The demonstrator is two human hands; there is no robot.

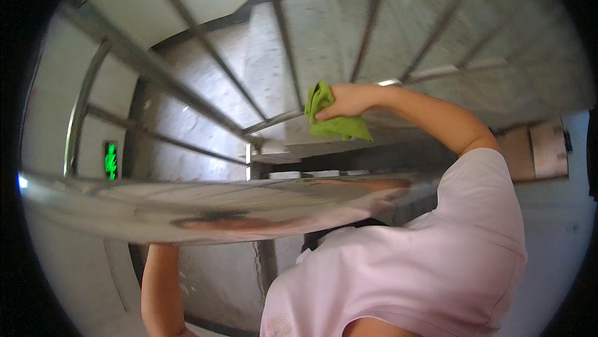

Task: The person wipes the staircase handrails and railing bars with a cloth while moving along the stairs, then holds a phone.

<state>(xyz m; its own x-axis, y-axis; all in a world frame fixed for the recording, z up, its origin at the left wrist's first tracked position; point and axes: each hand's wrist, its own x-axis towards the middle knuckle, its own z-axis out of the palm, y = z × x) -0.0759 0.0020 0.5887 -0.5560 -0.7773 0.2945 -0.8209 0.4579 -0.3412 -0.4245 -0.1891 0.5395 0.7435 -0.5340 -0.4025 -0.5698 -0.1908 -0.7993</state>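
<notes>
My right hand point(348, 98) is shut on a crumpled green cloth point(343, 126) beyond the handrail. The cloth is at the lower metal rail point(280, 117) of a stair railing, between two upright bars; whether it presses on the rail I cannot tell. A broad, shiny metal handrail point(224, 211) crosses in front of my body and mirrors my arms. Only the left forearm point(161, 285) shows below the handrail, which covers my left hand.
Several thin metal balusters point(282, 33) fan out above the lower rail. Concrete stair steps point(313, 47) and a landing point(201, 103) lie beyond them. A dark gap point(364, 157) runs under the railing. A green lit sign point(110, 160) is on the left wall.
</notes>
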